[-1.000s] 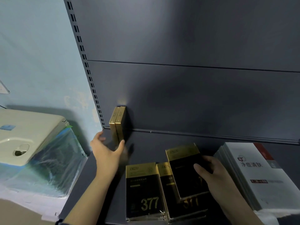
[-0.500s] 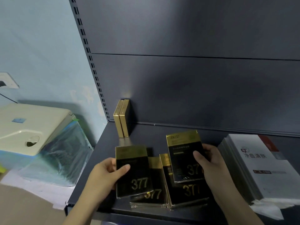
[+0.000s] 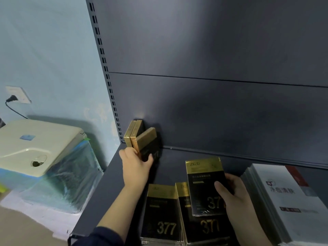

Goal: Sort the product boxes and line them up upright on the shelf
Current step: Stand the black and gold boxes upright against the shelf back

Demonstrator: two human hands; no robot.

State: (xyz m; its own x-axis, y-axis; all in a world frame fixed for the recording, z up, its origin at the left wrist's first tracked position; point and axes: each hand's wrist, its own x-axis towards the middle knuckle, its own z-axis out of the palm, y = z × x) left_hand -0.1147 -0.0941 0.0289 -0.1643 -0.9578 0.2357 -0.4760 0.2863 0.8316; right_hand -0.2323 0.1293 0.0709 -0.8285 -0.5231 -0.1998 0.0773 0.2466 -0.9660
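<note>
Two black-and-gold boxes (image 3: 132, 134) upright at back left corner of shelf (image 3: 179, 162), against back panel (image 3: 213, 112). Third box (image 3: 148, 142) tilted, leaning on pair, pinched between thumb and fingers of left hand (image 3: 135, 166); likely being stood up as next in row. Right hand (image 3: 234, 194) curled round fourth box (image 3: 204, 185), raised over flat boxes (image 3: 163, 213) at front edge, probably queued next. White boxes (image 3: 287, 201) stacked at right end. Half second earlier third box hung over front pile; now at corner

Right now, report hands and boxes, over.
Left hand grips a tilted box beside the two upright boxes in the back-left corner. Right hand holds a second box over the flat boxes. White boxes lie far right, off the row.
</note>
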